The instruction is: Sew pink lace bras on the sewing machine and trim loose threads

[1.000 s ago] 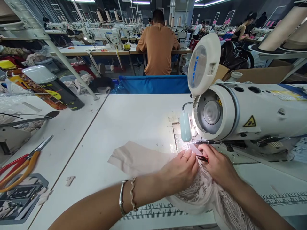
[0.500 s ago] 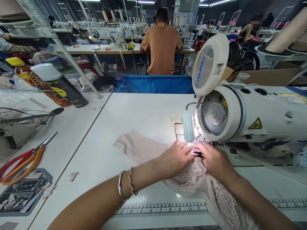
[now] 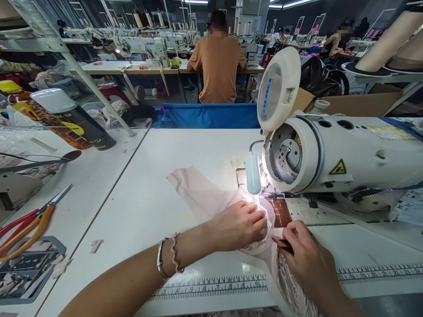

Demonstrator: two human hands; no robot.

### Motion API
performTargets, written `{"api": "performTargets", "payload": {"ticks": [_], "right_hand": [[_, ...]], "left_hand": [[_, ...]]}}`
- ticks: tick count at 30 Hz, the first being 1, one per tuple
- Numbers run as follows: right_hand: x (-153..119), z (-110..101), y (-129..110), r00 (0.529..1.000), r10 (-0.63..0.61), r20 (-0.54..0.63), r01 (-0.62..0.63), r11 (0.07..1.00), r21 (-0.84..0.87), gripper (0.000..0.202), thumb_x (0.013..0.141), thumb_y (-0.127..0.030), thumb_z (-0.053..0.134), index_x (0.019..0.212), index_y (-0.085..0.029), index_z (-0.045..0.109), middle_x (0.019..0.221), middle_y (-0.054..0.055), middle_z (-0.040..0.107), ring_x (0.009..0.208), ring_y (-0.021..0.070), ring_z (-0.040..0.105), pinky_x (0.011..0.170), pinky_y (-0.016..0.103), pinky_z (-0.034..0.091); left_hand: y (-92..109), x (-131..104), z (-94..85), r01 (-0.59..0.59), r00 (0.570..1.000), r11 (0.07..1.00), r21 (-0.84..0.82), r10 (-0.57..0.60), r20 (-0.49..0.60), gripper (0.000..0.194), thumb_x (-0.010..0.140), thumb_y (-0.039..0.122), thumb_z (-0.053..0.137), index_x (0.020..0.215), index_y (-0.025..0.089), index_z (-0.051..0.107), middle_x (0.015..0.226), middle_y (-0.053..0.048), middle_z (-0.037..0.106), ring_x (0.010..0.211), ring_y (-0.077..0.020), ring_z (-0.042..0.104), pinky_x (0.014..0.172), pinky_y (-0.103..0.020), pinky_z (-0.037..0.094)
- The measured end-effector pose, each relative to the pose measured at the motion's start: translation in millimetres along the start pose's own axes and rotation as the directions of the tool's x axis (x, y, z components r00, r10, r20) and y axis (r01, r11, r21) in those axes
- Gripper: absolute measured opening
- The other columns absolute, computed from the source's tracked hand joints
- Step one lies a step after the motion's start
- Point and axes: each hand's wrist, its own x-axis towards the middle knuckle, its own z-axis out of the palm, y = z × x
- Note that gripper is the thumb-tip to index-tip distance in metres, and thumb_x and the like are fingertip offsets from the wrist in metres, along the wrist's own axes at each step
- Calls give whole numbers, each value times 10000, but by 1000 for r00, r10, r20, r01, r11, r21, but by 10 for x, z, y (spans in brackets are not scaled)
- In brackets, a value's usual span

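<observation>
Pale pink lace fabric (image 3: 231, 200) lies under the lamp beside the sewing machine (image 3: 346, 154) and trails over the table's front edge. My left hand (image 3: 243, 224) rests on the lace with its fingers curled down, gripping it against the table. Nearer the front edge, my right hand (image 3: 306, 253) is closed around small dark snips (image 3: 284, 245), partly hidden by the fingers. Its fingertips are at the fabric's edge. A pale green lamp (image 3: 253, 174) hangs in front of the machine's needle area, hiding the needle.
Orange and red-handled scissors (image 3: 39, 220) lie at left, by a grey parts tray (image 3: 31, 268). Two spray cans (image 3: 76, 119) lean behind them. A printed ruler (image 3: 214, 286) runs along the front edge. A person in a brown shirt (image 3: 216, 66) sits ahead.
My right hand has drawn back toward me and right, away from the needle area, with the snips. My left hand stays on the lace. The round part inside the machine's open end has turned.
</observation>
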Motion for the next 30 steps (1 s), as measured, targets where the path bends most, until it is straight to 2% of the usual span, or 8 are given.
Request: {"api": "performTargets", "payload": {"ticks": [4,7,10,12,19,23,26,30], "right_hand": [[92,41,192,989,-137,-62,141,988,64,300,980,-231,474,680,-239,473,593,-17,555,499,141,554,525,266,391],[232,7,352,994,-111,19,108,986,124,136,886,-149,508,899,-225,620,619,-33,677,510,143,621,508,244,409],[358,-33,430,972,-132,196,98,980,175,611,759,-52,493,1306,-300,601,756,-74,778,590,135,697,520,216,444],[424,-39,439,951,-155,269,112,980,167,752,716,-30,486,1393,-348,565,751,-90,785,574,135,696,500,216,432],[569,36,427,933,-135,335,106,989,102,797,684,-28,513,1417,-336,575,802,-74,807,657,168,728,537,252,446],[591,65,443,946,-167,276,149,985,86,734,655,-28,504,1319,-300,661,798,-51,803,687,171,728,552,253,454],[598,71,455,954,-202,222,184,978,103,712,633,-19,497,1254,-301,700,828,-53,806,740,169,737,565,245,460],[625,80,475,948,-184,258,168,982,82,720,655,-40,510,1306,-301,672,858,-46,813,760,182,736,532,252,459]], "left_hand": [[-22,-4,10,-26,1000,999,-23,26,17,235,1042,283,487,1120,142,658,1155,-124,684,1060,-236,607,920,-398,483],[-42,13,39,-45,999,999,-28,45,11,229,1054,193,442,1083,145,665,1102,-106,700,1020,-210,626,945,-386,472],[-55,29,39,-39,999,998,-54,40,12,280,1075,259,412,1104,136,662,1046,-92,710,988,-206,634,940,-384,471],[-58,36,19,-33,999,997,-63,34,8,334,1083,308,391,1114,117,664,1029,-90,710,983,-213,628,936,-390,468],[-69,33,-34,5,1000,999,-49,-4,27,380,1074,363,427,915,128,680,1061,-108,687,1032,-240,579,918,-401,426],[-97,17,-47,33,998,999,9,-34,56,397,1089,376,364,1040,121,665,1104,-126,693,1054,-257,570,914,-407,399],[-112,18,-69,49,997,998,41,-51,54,461,1078,474,359,1145,112,636,1122,-134,694,1069,-273,571,960,-431,374],[-118,27,-89,67,996,995,68,-71,53,501,1059,534,376,1204,121,621,1120,-129,691,1111,-296,578,1017,-477,334]]}}
